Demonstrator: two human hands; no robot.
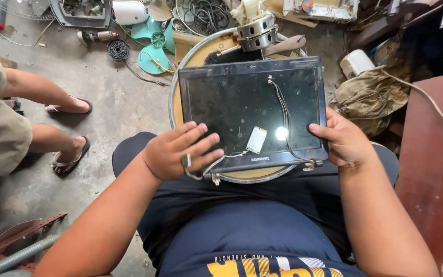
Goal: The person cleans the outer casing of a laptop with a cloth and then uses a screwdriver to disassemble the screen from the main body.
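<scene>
Both our hands hold the laptop screen panel (252, 110) at its near corners, left hand (178, 151) spread flat, right hand (342, 141) gripping the edge, its long side lying across us.

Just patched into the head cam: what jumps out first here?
A detached laptop screen panel lies dead centre on a round tray, with loose cables and a small white card on the glass. The left hand rests on its lower left corner; the right hand grips its right edge. Another person's sandalled feet stand at left.
</scene>
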